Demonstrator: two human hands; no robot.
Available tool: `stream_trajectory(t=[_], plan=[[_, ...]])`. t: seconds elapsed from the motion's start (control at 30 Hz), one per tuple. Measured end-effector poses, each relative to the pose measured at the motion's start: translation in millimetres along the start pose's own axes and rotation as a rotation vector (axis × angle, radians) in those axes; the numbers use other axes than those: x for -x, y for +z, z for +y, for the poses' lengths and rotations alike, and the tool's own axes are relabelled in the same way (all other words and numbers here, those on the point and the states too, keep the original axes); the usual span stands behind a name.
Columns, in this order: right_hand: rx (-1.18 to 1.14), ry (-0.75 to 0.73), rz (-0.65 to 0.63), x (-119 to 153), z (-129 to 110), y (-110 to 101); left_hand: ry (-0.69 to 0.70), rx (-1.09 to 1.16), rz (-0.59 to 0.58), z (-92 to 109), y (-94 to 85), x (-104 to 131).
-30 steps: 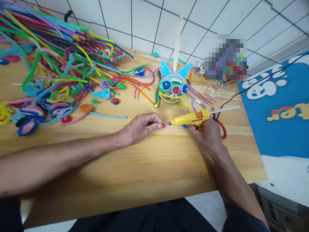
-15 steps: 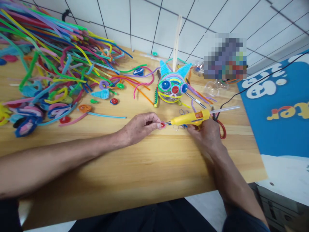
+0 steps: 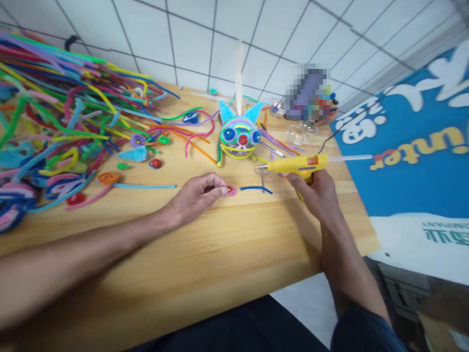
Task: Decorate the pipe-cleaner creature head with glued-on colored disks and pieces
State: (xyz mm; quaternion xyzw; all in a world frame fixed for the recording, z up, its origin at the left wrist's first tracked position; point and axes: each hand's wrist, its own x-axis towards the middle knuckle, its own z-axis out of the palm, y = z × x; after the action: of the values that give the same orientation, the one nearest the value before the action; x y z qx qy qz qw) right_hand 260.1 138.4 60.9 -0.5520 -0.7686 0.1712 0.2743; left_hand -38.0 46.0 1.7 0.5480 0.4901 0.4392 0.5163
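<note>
Now the left hand (image 3: 200, 198) is pinching a small red and pink bit (image 3: 231, 191) between its thumb and fingers, and the bit is sitting right at the fingertips, over the middle of the wooden bench (image 3: 220, 264). The right hand (image 3: 318, 193) is holding a yellow glue gun (image 3: 298, 164), and its fingers are curling around the handle. The gun's silver tip (image 3: 261, 167) is pointing left, and a gap is showing between it and the red and pink bit. A clear glue stick (image 3: 350, 158) is poking out of the back of the gun. Between the two hands, a short blue fuzzy stick (image 3: 252, 187) is lying on the bench. Behind the hands, a round toy animal (image 3: 240, 151) is sitting and facing the person, and it is showing two light blue ears (image 3: 227, 112), big blue eyes (image 3: 229, 134) and a red nose (image 3: 243, 141). On the left, a big messy pile of fuzzy sticks (image 3: 73, 83) is spreading over the bench in lots of colors. An orange curl (image 3: 108, 178) and a light blue cone (image 3: 132, 154) are lying near the pile. Some clear balls (image 3: 296, 135) are resting at the back, and a blue poster (image 3: 403, 181) is hanging over the right side.
</note>
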Motion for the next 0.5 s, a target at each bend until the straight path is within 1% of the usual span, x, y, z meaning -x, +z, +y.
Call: stream_trajectory(t=[0.07, 0.13, 0.2, 0.23, 0.3, 0.37, 0.43, 0.5], plan=[[0.017, 0.043, 0.129, -2, 19, -19, 0.05, -0.054, 0.014, -1, 1.0, 2], [0.072, 0.085, 0.271, -1, 48, -36, 0.12, -0.144, 0.015, -4, 2.6, 5], [0.131, 0.158, 0.385, 3, 80, -47, 0.232, -0.261, 0.025, -7, 4.1, 8], [0.17, 0.213, 0.416, 6, 96, -50, 0.3, -0.318, 0.035, -8, 4.8, 9], [0.253, 0.302, 0.462, 9, 123, -52, 0.441, -0.415, 0.051, -11, 5.4, 11], [0.311, 0.389, 0.473, 10, 143, -50, 0.56, -0.484, 0.051, -12, 5.1, 12], [0.34, 0.466, 0.456, 8, 156, -46, 0.643, -0.538, 0.043, -13, 4.2, 12], [0.347, 0.51, 0.432, 5, 164, -43, 0.699, -0.583, 0.034, -13, 3.5, 12]])
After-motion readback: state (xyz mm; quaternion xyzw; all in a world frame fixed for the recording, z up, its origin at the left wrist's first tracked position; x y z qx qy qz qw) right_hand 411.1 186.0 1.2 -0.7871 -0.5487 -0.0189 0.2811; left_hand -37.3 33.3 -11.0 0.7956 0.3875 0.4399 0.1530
